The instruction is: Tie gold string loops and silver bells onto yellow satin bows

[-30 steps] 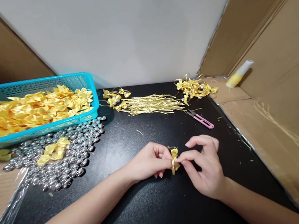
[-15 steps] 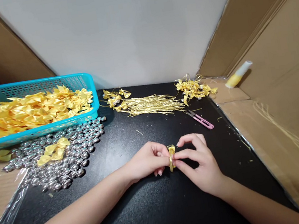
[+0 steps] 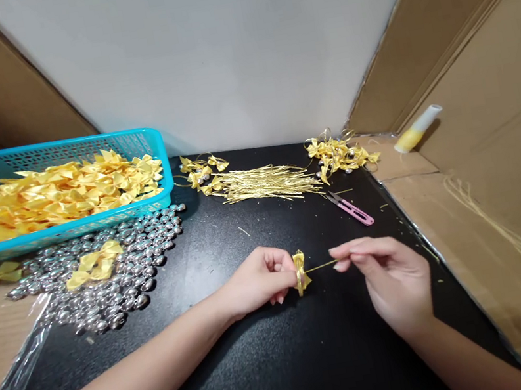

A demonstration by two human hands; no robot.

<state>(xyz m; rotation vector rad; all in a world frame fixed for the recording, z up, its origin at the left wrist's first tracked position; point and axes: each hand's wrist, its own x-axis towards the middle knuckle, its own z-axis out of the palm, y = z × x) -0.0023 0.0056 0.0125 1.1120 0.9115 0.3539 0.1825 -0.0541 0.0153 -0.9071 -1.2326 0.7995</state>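
Over the middle of the black table, my left hand (image 3: 267, 277) pinches a yellow ribbon bow (image 3: 301, 269) with gold cord looped around it. From the bow a gold cord (image 3: 321, 267) runs straight out to the right. My right hand (image 3: 388, 273) holds that cord's far end between thumb and fingers, some way apart from the bow. Where the cord passes under the left fingertips is hidden. Beyond the hands lies a bundle of cut gold cords (image 3: 268, 182). Pink-handled thread snips (image 3: 351, 208) rest behind my right hand.
A turquoise basket (image 3: 152, 203) of yellow bows stands at the left. Silver beads (image 3: 123, 301) spread in front of it, with loose bows (image 3: 95, 264) on top. Bows with cords (image 3: 341, 153) lie at the back right. Cardboard walls (image 3: 486, 84) and a thread cone (image 3: 418, 128) flank the right side.
My right hand has moved right, away from the bow, drawing the gold cord out taut. My left hand stays in place, still pinching the bow.
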